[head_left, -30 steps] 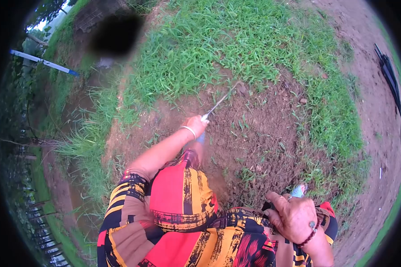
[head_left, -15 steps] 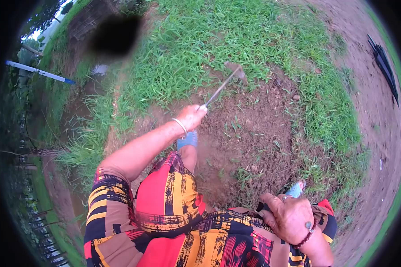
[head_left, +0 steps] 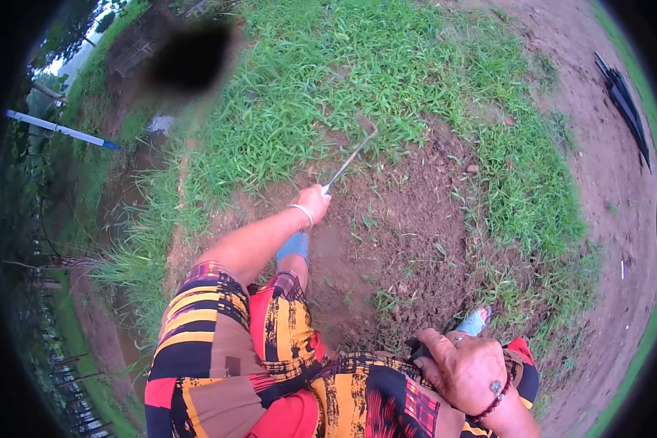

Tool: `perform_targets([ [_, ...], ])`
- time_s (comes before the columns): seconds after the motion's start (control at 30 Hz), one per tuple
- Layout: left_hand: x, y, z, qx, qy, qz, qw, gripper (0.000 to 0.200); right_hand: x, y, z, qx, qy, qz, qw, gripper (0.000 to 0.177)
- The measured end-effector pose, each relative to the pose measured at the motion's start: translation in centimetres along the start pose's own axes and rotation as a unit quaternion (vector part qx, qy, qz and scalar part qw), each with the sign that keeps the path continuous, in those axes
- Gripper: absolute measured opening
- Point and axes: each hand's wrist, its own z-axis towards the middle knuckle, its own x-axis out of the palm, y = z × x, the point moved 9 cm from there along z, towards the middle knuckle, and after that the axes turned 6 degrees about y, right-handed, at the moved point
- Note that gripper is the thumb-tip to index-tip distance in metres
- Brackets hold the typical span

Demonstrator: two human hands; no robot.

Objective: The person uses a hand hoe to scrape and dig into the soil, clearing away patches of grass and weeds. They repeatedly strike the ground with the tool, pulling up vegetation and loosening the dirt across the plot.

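My left hand (head_left: 311, 204), with a white bangle at the wrist, is wrapped round the handle of a small hoe (head_left: 348, 163). The hoe reaches forward, its bent blade (head_left: 366, 125) at the border of grass and bare soil (head_left: 409, 212). By my right knee, my right hand (head_left: 466, 369) has its fingers bent over something dark that I cannot make out; a ring and a beaded bracelet show on it. My patterned clothing (head_left: 270, 365) fills the lower middle. One blue shoe (head_left: 293, 247) stands below the left hand, the other (head_left: 475, 321) beyond the right hand.
Green grass (head_left: 387, 58) borders the soil ahead and to the right, with a small stone (head_left: 472, 168) at the edge. A dark folded umbrella-like thing (head_left: 623, 109) lies on the dirt path (head_left: 606, 197). At left, a white and blue pole (head_left: 62, 130) juts over a muddy ditch (head_left: 135, 160).
My left hand and the hoe have shifted a little left and back towards my body. The whole view has drifted slightly left. My right hand stays by the knee.
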Motion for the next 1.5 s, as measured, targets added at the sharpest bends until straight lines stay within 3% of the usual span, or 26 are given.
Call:
perform_targets([
  [0.13, -1.9, -1.1, 1.0, 0.006, -0.005, -0.034, 0.999, 0.03, -0.1, -0.6, -0.2, 0.017, -0.003, -0.002, 1.0, 0.031],
  [0.23, -8.0, -5.9, -0.1, 0.128, -0.153, -0.094, 0.975, 0.029, 0.3, 0.0, -0.2, -0.017, -0.003, 0.016, 1.0, 0.03],
  [0.4, -8.0, -6.2, 3.2, 0.154, -0.208, -0.209, 0.943, 0.028, 0.7, 0.2, 0.3, -0.011, 0.008, 0.005, 1.0, 0.03],
  [0.43, -6.4, -5.5, 2.6, 0.135, -0.199, -0.177, 0.954, 0.027, 0.7, 0.3, 0.3, -0.009, 0.01, 0.0, 1.0, 0.031],
  [0.5, 2.7, -0.2, 3.2, -0.002, 0.081, -0.011, 0.997, 0.035, 0.4, 0.4, 0.3, -0.007, 0.008, 0.005, 1.0, 0.031],
  [0.53, 3.2, 1.3, 1.1, -0.007, 0.01, -0.043, 0.999, 0.033, 0.2, 0.4, 0.4, -0.003, 0.006, 0.011, 1.0, 0.031],
  [0.67, -0.3, -1.1, 0.9, -0.024, 0.037, -0.056, 0.997, 0.033, 0.4, 0.1, 0.5, 0.001, 0.009, 0.008, 1.0, 0.031],
  [0.7, -1.4, -1.5, 1.1, 0.006, 0.032, -0.063, 0.997, 0.033, 0.6, 0.0, 0.6, 0.0, 0.017, 0.013, 1.0, 0.031],
  [0.77, -6.3, -4.2, 1.3, 0.071, -0.089, -0.105, 0.988, 0.034, 0.8, 0.0, 0.6, -0.003, 0.026, 0.015, 1.0, 0.031],
  [0.8, -8.2, -4.7, 2.0, 0.085, -0.143, -0.192, 0.967, 0.034, 0.9, 0.1, 0.7, -0.004, 0.032, 0.018, 0.999, 0.031],
  [0.9, -13.1, -7.2, 2.5, 0.126, -0.211, -0.351, 0.904, 0.024, 0.8, 0.1, 1.1, -0.013, 0.027, 0.01, 0.999, 0.031],
  [0.97, -10.3, -5.8, 4.5, 0.131, -0.22, -0.33, 0.909, 0.024, 0.6, 0.2, 1.2, -0.014, 0.027, 0.01, 0.999, 0.032],
  [1.03, -6.8, -4.7, 2.6, 0.123, -0.216, -0.213, 0.945, 0.026, 0.6, 0.3, 1.2, -0.015, 0.029, 0.011, 0.999, 0.032],
  [1.07, -1.3, -1.8, 1.8, 0.015, -0.026, -0.237, 0.971, 0.025, 0.5, 0.4, 1.1, -0.016, 0.025, 0.014, 0.999, 0.032],
  [1.1, 4.5, 1.1, -0.7, -0.09, 0.17, -0.199, 0.961, 0.025, 0.3, 0.4, 1.1, -0.016, 0.019, 0.015, 1.0, 0.032],
  [1.13, 6.1, 3.3, 1.2, 0.066, 0.051, -0.067, 0.994, 0.022, 0.0, 0.3, 1.2, -0.014, 0.012, 0.015, 1.0, 0.032],
  [1.17, 6.7, 3.7, 0.2, -0.032, 0.131, -0.174, 0.975, 0.022, -0.1, 0.2, 1.2, -0.012, 0.006, 0.013, 1.0, 0.032],
  [1.27, 4.2, 1.6, -0.9, -0.082, 0.197, -0.224, 0.951, 0.023, 0.6, 0.5, 0.9, -0.014, 0.019, 0.013, 1.0, 0.032],
  [1.4, 3.5, 1.1, -0.1, -0.118, 0.131, -0.274, 0.946, 0.033, 0.7, 0.7, 1.1, -0.012, 0.03, 0.006, 0.999, 0.032],
  [1.5, 4.3, 0.2, -2.4, -0.064, 0.103, -0.217, 0.969, 0.03, 0.5, 0.7, 1.0, -0.003, 0.025, 0.003, 1.0, 0.032],
])
